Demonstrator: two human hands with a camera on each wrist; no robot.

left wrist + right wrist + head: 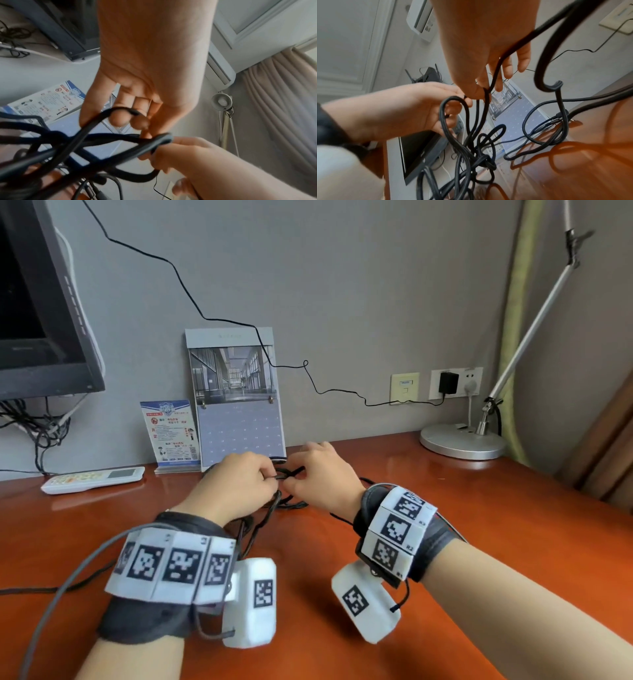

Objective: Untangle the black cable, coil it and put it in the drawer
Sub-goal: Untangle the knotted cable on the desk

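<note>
Here the black cable (pixel 286 474) is a knotted tangle of smooth, round, rubbery loops, lifted just above the glossy reddish wooden desk (pixel 479 508) near its far edge. The left hand (pixel 239 484) pinches one loop; the right hand (pixel 318 477) pinches another strand, both hands close together.

Cable (pixel 274 510): black, round, still tangled with a knot in the middle of the bundle. Upper loops lifted off the bench, rest trails in loose loops on the wood near the wall.
</note>
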